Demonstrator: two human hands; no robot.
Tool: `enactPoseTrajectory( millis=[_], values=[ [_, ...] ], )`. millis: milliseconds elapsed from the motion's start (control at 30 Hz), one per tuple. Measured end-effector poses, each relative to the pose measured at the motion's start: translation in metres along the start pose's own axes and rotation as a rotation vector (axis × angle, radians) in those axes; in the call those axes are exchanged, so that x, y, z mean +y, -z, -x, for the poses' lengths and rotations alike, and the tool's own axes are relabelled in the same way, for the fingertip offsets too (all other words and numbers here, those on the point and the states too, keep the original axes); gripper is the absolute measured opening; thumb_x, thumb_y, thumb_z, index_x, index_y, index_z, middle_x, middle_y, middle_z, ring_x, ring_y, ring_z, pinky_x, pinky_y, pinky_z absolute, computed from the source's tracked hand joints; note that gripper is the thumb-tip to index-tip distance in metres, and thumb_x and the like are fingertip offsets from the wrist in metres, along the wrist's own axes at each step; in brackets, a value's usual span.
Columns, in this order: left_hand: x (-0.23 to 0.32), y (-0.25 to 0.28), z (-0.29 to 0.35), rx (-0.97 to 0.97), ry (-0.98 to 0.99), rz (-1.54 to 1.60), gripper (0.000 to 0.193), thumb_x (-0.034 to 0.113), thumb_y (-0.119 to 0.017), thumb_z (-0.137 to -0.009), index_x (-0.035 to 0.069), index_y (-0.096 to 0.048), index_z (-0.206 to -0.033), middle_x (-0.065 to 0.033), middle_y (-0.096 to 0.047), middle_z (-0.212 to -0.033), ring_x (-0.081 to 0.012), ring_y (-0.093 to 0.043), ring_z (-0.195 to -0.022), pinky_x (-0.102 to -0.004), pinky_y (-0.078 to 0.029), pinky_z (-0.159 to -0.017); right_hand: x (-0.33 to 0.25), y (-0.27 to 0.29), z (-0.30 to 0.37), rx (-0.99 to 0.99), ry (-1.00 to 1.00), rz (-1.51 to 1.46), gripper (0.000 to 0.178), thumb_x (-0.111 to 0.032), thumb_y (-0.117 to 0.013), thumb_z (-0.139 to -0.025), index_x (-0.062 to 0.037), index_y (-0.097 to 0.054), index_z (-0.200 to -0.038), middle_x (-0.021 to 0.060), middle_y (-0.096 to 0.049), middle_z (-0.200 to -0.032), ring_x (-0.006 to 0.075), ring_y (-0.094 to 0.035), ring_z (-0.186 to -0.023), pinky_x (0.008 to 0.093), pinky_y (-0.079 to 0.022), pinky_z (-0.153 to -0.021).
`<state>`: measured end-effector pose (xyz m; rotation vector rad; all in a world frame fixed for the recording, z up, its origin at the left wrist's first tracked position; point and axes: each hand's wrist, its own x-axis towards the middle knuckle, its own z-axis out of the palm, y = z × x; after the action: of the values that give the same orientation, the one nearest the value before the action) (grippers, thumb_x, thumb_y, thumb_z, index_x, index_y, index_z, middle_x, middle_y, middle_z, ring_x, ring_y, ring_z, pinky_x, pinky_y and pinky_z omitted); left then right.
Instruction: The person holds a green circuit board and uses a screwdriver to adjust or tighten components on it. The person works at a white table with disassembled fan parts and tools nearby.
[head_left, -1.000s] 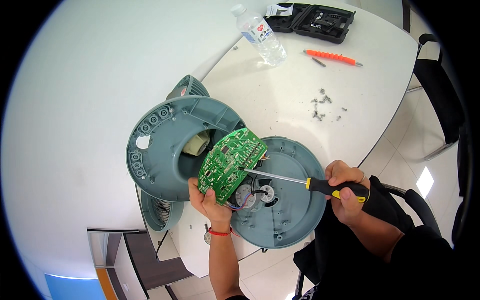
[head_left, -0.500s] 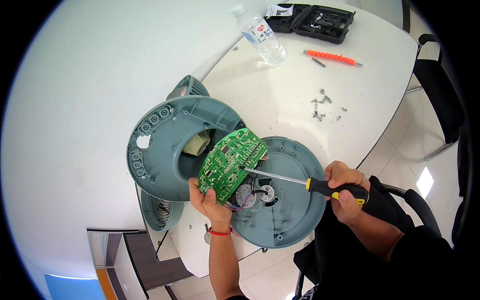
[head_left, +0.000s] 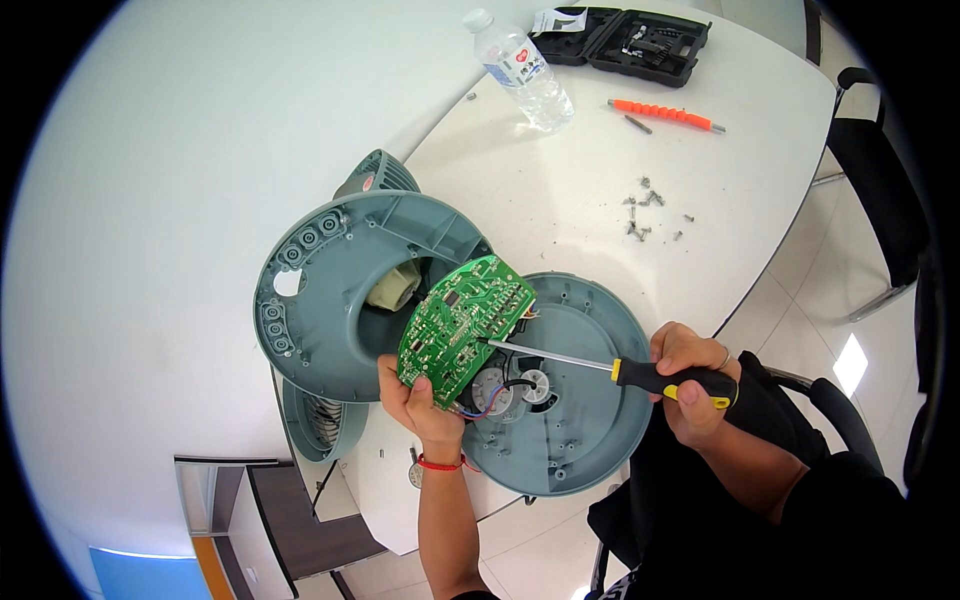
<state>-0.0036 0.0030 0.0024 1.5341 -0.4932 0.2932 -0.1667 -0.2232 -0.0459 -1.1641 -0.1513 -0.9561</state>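
My left hand [head_left: 425, 405] grips the lower left end of a green circuit board [head_left: 460, 315], thumb on its face, tilted above two grey-green plastic housings. In my right hand [head_left: 692, 380] is a screwdriver [head_left: 655, 375] with a black and yellow handle, its shaft pointing left. The tip lies at the board's right-hand part; whether it touches is too small to tell. Beneath the board's right edge, wires run down to the round base [head_left: 600, 420], which holds white and grey round parts [head_left: 535, 385]. The larger round housing [head_left: 330, 350] sits at the left, its inside facing up.
Several loose screws [head_left: 640, 210] are scattered on the white table [head_left: 740, 190]. Farther back are an orange flexible shaft [head_left: 665, 115], a small metal bit [head_left: 637, 125], a water bottle [head_left: 520, 75] and an open black tool case [head_left: 650, 45]. Black chairs [head_left: 870, 190] stand at the right.
The screwdriver tip has shifted very slightly downward along the board. Both hands and the board stay nearly where they were.
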Motion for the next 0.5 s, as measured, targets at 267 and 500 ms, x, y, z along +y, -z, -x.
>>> enactPoseTrajectory(
  millis=[267, 500],
  values=[
    [0.0010, -0.0002, 0.0000, 0.000, -0.005, 0.010, 0.033, 0.031, -0.062, -0.084, 0.003, -0.044, -0.084, -0.0030, -0.049, -0.080, -0.0100, -0.045, -0.073, -0.0233, -0.039, -0.069, -0.0023, -0.0035, 0.0006, 0.038, -0.029, -0.026, 0.028, -0.036, -0.064, -0.093, -0.0080, -0.062, -0.095, 0.0026, -0.057, -0.066, 0.0094, -0.051, -0.054, 0.0292, -0.040, -0.072],
    [-0.0009, 0.0001, -0.0009, -0.009, -0.018, 0.007, 0.034, 0.032, -0.062, -0.085, 0.004, -0.043, -0.083, -0.0027, -0.049, -0.079, -0.0096, -0.044, -0.072, -0.0233, -0.038, -0.067, -0.0011, -0.0002, -0.0005, -0.003, -0.010, 0.000, 0.028, -0.036, -0.065, -0.093, -0.0076, -0.063, -0.095, 0.0022, -0.057, -0.067, 0.0095, -0.052, -0.054, 0.0289, -0.040, -0.072]
  ],
)
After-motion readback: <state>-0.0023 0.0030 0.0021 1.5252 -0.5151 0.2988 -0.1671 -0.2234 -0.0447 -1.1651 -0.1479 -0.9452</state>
